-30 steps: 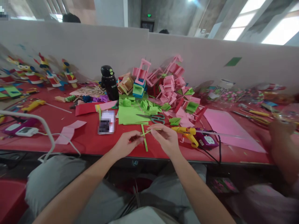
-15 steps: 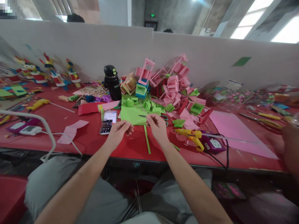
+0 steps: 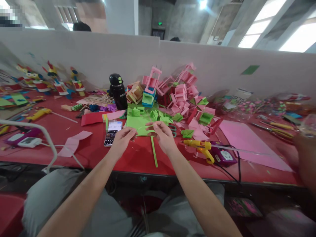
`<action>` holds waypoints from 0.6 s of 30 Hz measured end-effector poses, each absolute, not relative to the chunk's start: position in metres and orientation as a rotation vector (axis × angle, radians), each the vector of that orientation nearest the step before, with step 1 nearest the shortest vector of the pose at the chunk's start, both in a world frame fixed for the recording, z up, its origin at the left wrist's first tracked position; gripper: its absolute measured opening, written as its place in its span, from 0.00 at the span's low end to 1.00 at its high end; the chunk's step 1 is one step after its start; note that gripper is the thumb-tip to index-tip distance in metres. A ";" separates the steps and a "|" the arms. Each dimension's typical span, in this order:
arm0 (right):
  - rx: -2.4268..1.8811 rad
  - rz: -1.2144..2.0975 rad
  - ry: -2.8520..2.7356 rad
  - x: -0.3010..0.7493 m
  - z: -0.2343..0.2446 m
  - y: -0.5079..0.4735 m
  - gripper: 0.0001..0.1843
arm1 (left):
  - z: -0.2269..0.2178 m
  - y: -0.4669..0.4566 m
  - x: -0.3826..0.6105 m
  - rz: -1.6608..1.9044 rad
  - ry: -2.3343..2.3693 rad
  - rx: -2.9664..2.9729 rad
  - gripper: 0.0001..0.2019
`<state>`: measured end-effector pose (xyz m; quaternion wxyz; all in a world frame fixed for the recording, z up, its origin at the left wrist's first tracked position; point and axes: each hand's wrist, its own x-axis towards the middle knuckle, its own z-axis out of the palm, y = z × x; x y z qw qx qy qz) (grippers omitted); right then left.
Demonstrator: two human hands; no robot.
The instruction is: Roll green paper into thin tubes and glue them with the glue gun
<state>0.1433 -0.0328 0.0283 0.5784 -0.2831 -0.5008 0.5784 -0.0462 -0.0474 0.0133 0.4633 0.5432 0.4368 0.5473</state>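
Note:
My left hand (image 3: pixel 125 136) is closed in a pinch above the red table, just right of a phone (image 3: pixel 113 134). Opposite it, my right hand (image 3: pixel 161 133) pinches with thumb and fingers. A thin green paper strip (image 3: pixel 141 127) runs between the fingertips of both hands, hard to tell from the green sheet (image 3: pixel 133 122) behind it. Another green strip (image 3: pixel 154 152) lies on the table below my right hand. Scissors with green handles (image 3: pixel 173 131) are partly hidden behind that hand. Folded green paper pieces (image 3: pixel 155 115) rest on the sheet.
A black bottle (image 3: pixel 118 92) stands behind the phone, beside a pile of pink paper chairs (image 3: pixel 181 92). To the right lie a yellow glue gun (image 3: pixel 197 144), a purple box (image 3: pixel 223 154) and a pink sheet (image 3: pixel 249 144). Another person's blurred arm (image 3: pixel 307 158) reaches in at far right.
My hands stay close together, and the thin green strip now shows between them. My right hand's fingers have spread a little towards the left. The view has tilted slightly upward.

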 end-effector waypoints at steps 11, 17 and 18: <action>-0.594 1.655 -0.933 0.139 0.013 -0.031 0.16 | 0.002 -0.046 -0.045 1.259 1.112 1.383 0.12; -0.538 1.691 -0.954 0.145 0.012 -0.030 0.15 | 0.000 -0.047 -0.044 1.251 1.111 1.367 0.13; -0.528 1.718 -0.948 0.145 0.011 -0.030 0.15 | 0.000 -0.047 -0.043 1.251 1.106 1.365 0.13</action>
